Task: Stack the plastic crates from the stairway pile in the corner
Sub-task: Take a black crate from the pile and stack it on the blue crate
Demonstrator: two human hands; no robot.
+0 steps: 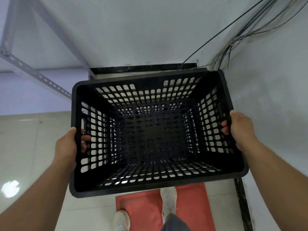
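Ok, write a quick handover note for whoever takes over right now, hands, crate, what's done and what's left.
Left hand: grip on the left wall of the black crate, fingers through the slots.
Right hand: grip on the right wall, same way.
Crate: empty, open side up, carried above the red mat, facing the wall corner.
Done: crate picked up.
Left: set it down in the corner; no stack or stairway pile in view.

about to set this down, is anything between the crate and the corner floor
Nothing visible blocks it, though the black crate, held by the left hand and right hand, hides the floor beneath. Loose cables hang down the corner wall just beyond its far right rim.
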